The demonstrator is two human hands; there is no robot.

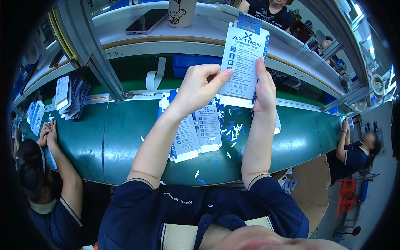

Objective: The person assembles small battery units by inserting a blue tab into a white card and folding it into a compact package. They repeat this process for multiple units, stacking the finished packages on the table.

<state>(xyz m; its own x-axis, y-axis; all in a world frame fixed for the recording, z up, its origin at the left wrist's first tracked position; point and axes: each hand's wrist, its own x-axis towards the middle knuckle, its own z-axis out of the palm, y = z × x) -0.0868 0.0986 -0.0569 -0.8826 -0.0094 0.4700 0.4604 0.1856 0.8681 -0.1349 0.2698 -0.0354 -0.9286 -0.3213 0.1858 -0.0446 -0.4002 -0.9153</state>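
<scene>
A flat white and blue battery packaging box (241, 62) is raised upright above the bench, its blue hang tab with a cut-out slot at the top. My right hand (265, 85) grips its right edge, thumb on the front. At the left edge, my left hand (202, 85) has curled fingers and its thumb pressed on the front face; what lies inside the curled fingers is hidden. Below, more flat boxes (207, 129) lie overlapping on the green bench (129, 137), partly covered by my left forearm. Small white and blue cut-out scraps (233, 132) are scattered beside them.
A shelf (204, 39) above the bench carries a phone (148, 21) and a cup (182, 12). Another stack of boxes (71, 98) stands left of a metal post (93, 50). A cardboard carton (312, 187) is at lower right. Co-workers sit on both sides and opposite.
</scene>
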